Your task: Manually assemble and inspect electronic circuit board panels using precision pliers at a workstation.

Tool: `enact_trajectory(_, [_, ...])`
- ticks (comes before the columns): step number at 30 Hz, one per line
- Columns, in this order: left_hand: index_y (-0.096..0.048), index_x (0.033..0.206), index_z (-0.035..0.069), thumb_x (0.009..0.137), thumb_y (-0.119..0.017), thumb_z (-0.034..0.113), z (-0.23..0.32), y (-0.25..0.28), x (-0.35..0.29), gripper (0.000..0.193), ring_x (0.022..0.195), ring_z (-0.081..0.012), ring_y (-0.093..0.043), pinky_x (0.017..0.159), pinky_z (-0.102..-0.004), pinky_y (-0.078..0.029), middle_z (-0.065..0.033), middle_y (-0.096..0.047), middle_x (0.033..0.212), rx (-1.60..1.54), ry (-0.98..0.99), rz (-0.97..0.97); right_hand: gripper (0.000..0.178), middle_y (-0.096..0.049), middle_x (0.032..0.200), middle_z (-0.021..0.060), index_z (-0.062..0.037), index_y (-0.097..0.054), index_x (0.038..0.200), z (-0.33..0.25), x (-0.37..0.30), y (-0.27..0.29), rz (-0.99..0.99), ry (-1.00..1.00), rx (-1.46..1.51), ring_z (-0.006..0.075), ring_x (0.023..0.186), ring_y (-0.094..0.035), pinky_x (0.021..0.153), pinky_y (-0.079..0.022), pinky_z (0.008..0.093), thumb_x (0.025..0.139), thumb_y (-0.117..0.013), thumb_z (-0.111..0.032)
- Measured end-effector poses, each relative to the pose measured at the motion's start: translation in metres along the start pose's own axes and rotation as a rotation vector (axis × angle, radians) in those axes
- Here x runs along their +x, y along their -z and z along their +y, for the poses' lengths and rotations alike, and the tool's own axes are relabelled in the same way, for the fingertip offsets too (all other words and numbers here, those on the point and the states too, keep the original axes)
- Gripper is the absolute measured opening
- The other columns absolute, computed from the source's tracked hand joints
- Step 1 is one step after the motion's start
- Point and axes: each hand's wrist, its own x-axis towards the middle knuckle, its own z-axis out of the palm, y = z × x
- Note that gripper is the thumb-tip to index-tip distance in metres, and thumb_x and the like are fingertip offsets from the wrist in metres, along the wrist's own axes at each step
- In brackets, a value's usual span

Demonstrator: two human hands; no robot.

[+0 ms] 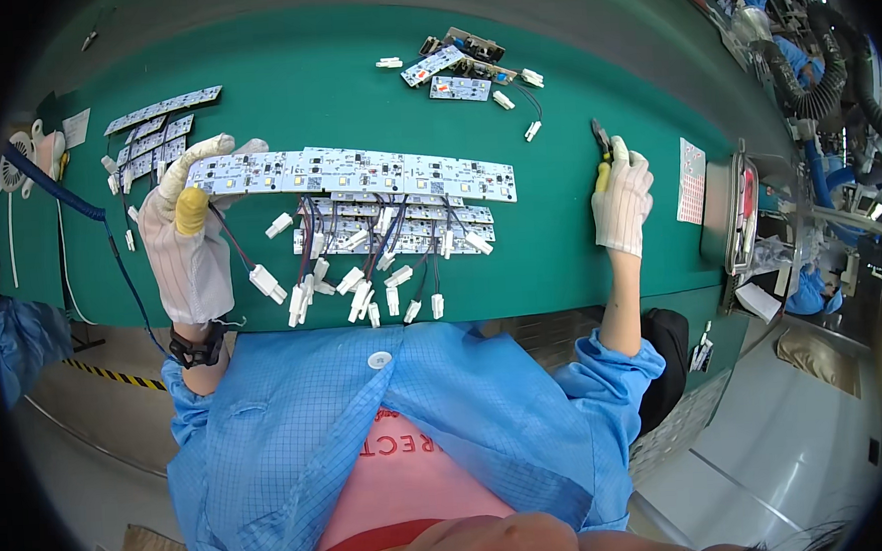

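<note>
My left hand (189,254), in a striped white glove with a yellow-covered thumb, grips the left end of a long white LED circuit board (356,168). The strip is raised across the front of a stack of similar boards (474,236), partly hiding them. Dark and red wires with white plug connectors (352,280) hang from the boards toward the table's near edge. Off to the right, my gloved right hand (623,201) is closed round a small pair of pliers (602,142) with yellow handles, its dark jaws pointing away from me, apart from the boards.
More LED boards (163,105) lie at the far left, beside a blue coiled cord (68,195). Beyond the stack is a pile of smaller boards and connectors (461,88). A red-marked sheet (691,178) and a metal tray (741,210) flank the right side of the green table (541,280).
</note>
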Motion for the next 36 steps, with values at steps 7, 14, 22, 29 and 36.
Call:
enact_trajectory(7, [-0.063,0.111,-0.002,0.087,-0.063,0.040,0.004,-0.012,0.002,0.048,0.077,-0.0080,-0.060,0.064,-0.0174,-0.044,-0.0080,-0.068,0.093,0.087,-0.003,0.040,0.031,-0.063,0.091,0.0110,-0.0047,-0.061,0.101,-0.038,-0.023,0.098,0.096,0.501,0.934,0.0243,0.081,-0.061,0.068,-0.048,0.0312,0.078,-0.071,-0.022])
enact_trajectory(14, [-0.066,0.109,0.001,0.088,-0.064,0.037,-0.002,0.000,-0.004,0.042,0.077,-0.0038,-0.058,0.068,-0.0167,-0.045,-0.0007,-0.068,0.089,0.183,-0.061,0.085,0.044,-0.062,0.100,0.0114,-0.0038,-0.061,0.104,-0.049,-0.026,0.119,0.083,0.632,0.651,0.0286,0.089,-0.060,0.078,-0.047,0.0342,0.078,-0.070,-0.037])
enact_trajectory(22, [-0.065,0.111,0.001,0.087,-0.066,0.032,0.000,-0.001,-0.002,0.039,0.082,-0.0052,-0.060,0.071,-0.0182,-0.046,-0.0033,-0.068,0.096,0.108,-0.046,0.054,0.041,-0.060,0.092,0.0080,-0.0059,-0.063,0.103,-0.048,-0.025,0.118,-0.041,0.640,0.670,0.0177,0.068,-0.051,0.063,-0.044,0.0295,0.077,-0.071,-0.037])
enact_trajectory(29, [-0.065,0.111,0.002,0.083,-0.068,0.038,0.001,0.001,-0.003,0.046,0.088,-0.0085,-0.062,0.077,-0.0210,-0.048,-0.0066,-0.068,0.101,0.109,-0.021,0.038,0.045,-0.060,0.095,0.0086,-0.0070,-0.063,0.105,-0.044,-0.017,0.118,0.068,0.704,0.627,0.0220,0.078,-0.055,0.069,-0.044,0.0315,0.076,-0.069,-0.041])
enact_trajectory(36, [-0.065,0.111,0.002,0.082,-0.067,0.041,-0.003,0.003,-0.003,0.048,0.088,-0.0092,-0.062,0.077,-0.0221,-0.050,-0.0067,-0.069,0.101,0.165,-0.057,0.042,0.050,-0.060,0.096,0.0094,-0.0067,-0.062,0.105,-0.047,-0.014,0.121,0.112,0.782,0.537,0.0251,0.086,-0.057,0.072,-0.045,0.0331,0.072,-0.070,-0.044])
